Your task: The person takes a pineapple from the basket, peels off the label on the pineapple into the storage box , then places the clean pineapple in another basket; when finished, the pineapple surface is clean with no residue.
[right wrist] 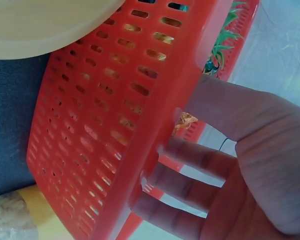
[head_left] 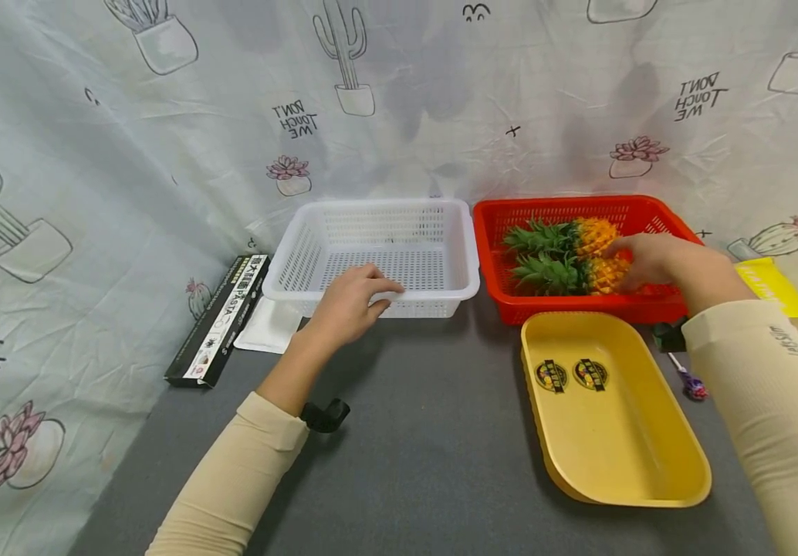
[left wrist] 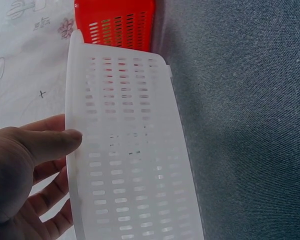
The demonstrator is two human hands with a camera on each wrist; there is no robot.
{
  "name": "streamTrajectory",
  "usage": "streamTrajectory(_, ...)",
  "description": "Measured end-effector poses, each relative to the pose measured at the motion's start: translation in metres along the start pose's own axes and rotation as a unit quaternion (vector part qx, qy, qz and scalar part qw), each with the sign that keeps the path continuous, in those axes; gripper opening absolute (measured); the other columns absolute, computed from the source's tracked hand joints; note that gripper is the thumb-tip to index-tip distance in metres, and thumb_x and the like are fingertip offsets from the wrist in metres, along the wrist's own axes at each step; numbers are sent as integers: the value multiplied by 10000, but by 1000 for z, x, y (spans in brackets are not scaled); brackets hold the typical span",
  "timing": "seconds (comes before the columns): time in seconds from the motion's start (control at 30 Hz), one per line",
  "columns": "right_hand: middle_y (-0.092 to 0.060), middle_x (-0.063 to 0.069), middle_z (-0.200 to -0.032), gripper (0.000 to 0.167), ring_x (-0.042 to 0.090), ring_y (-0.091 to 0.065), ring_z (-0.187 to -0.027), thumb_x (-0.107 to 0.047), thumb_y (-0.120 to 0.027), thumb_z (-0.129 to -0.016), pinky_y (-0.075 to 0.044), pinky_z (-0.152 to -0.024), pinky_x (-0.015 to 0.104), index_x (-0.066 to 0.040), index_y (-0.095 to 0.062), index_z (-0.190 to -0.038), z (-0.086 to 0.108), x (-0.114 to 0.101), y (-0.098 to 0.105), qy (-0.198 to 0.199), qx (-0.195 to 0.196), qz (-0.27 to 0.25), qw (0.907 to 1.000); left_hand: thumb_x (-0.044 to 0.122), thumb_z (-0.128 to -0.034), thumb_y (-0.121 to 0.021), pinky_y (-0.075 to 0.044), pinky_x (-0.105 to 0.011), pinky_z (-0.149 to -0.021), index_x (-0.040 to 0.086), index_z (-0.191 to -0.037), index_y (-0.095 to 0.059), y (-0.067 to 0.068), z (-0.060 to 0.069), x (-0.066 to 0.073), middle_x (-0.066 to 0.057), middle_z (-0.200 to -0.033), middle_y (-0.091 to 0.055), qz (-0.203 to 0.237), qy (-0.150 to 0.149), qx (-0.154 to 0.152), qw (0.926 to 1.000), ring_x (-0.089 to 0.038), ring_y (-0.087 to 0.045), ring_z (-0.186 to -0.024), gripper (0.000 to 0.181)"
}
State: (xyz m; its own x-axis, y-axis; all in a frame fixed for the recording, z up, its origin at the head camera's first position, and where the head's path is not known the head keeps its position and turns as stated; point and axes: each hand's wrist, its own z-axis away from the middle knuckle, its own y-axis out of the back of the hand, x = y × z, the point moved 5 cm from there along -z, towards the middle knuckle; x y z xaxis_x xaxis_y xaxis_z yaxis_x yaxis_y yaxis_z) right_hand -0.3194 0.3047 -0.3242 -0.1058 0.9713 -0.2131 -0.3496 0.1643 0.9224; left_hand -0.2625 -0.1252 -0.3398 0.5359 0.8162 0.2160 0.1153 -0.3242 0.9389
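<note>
In the head view, my left hand (head_left: 356, 301) is at the front rim of a white plastic basket (head_left: 464, 289). The left wrist view shows its thumb (left wrist: 65, 142) over the rim's outer side and the other fingers behind, gripping the rim. My right hand (head_left: 649, 259) reaches over the red basket (head_left: 649, 208), beside two pineapples, an upper one (head_left: 593, 234) and a lower one (head_left: 603, 274), both with leaves pointing left. From the right wrist, this hand's fingers look straight and spread, their tips hidden behind the red rim.
A yellow tray (head_left: 621, 448) stands before the red basket. To its right lie a wrapped lollipop (head_left: 693, 384) and a yellow packet (head_left: 774, 286). On the left are a long black box (head_left: 218, 324) and a white packet (head_left: 267, 326). A patterned curtain (head_left: 427, 116) hangs behind.
</note>
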Motion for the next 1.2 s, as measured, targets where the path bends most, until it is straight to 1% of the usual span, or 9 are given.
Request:
streamTrajectory(0.1,-509,401,-1351,671,606,-448,-1193,-179,-819,-836,-423,-979,748,10,-530,-1411,1,0,0,-2,62,107,9999,112,-961,-734,-514,-452,-905,196,-1226,-776,-1,-1,-1,-75,-1146,-670,17,-11,49,10000,-293,-626,-1058,281)
streamTrajectory(0.23,-473,424,-1375,677,630,-405,-1236,-167,-806,-850,-382,-1013,771,31,-507,-1424,1,1,-1,25,84,-43,10000,111,-962,-733,-516,-451,-909,195,-1223,-777,-1,-1,-1,-75,-1149,-673,18,-35,76,10000,-289,-630,-1065,278)
streamTrajectory(0.4,-409,459,-1408,750,658,-351,-1272,-200,-797,-865,-311,-1045,800,55,-433,-1470,3,3,-2,19,99,-126,9999,116,-965,-728,-511,-451,-908,195,-1223,-776,1,-3,1,-80,-1151,-672,-4,-63,52,10000,-293,-623,-1064,273)
streamTrajectory(0.47,-399,464,-1420,776,657,-344,-1288,-210,-785,-872,-290,-1059,800,71,-402,-1486,5,1,-1,86,144,-77,9998,117,-966,-727,-510,-451,-909,194,-1223,-776,1,-3,1,-82,-1152,-672,-4,-74,45,10000,-295,-623,-1065,272)
streamTrajectory(0.57,-393,457,-1441,785,648,-353,-1304,-225,-757,-901,-297,-1067,790,90,-365,-1504,8,-2,1,240,245,-34,9994,115,-969,-724,-510,-452,-904,198,-1229,-774,0,-4,0,-82,-1155,-670,6,-81,29,10000,-296,-621,-1061,278)
streamTrajectory(0.77,-408,433,-1465,785,634,-357,-1327,-252,-727,-945,-314,-1074,773,99,-335,-1528,15,-19,3,572,507,-42,9971,121,-974,-720,-513,-450,-893,208,-1243,-769,-1,-2,-3,-80,-1152,-662,-25,-32,-8,10000,-295,-620,-1048,287)
streamTrajectory(1.0,-447,392,-1433,713,565,-389,-1316,-222,-730,-949,-344,-1077,738,44,-395,-1520,30,-48,-2,1008,1081,-329,9885,175,-992,-698,-508,-448,-879,198,-1258,-760,1,0,-3,-72,-1149,-657,-153,-29,-66,9999,-289,-611,-1044,275)
streamTrajectory(1.1,-423,375,-1461,699,546,-386,-1329,-237,-722,-956,-343,-1081,740,15,-407,-1527,39,-60,-6,1093,1238,-440,9853,203,-992,-695,-507,-449,-896,177,-1272,-750,2,3,-1,-76,-1154,-659,-172,-56,-132,9997,-291,-607,-1061,286)
streamTrajectory(1.2,-415,356,-1485,696,533,-401,-1343,-256,-718,-964,-341,-1094,738,-14,-411,-1539,47,-72,-11,1174,1322,-526,9828,207,-987,-697,-502,-451,-923,148,-1280,-741,3,6,1,-85,-1153,-660,-123,-97,-122,9998,-296,-605,-1074,302)
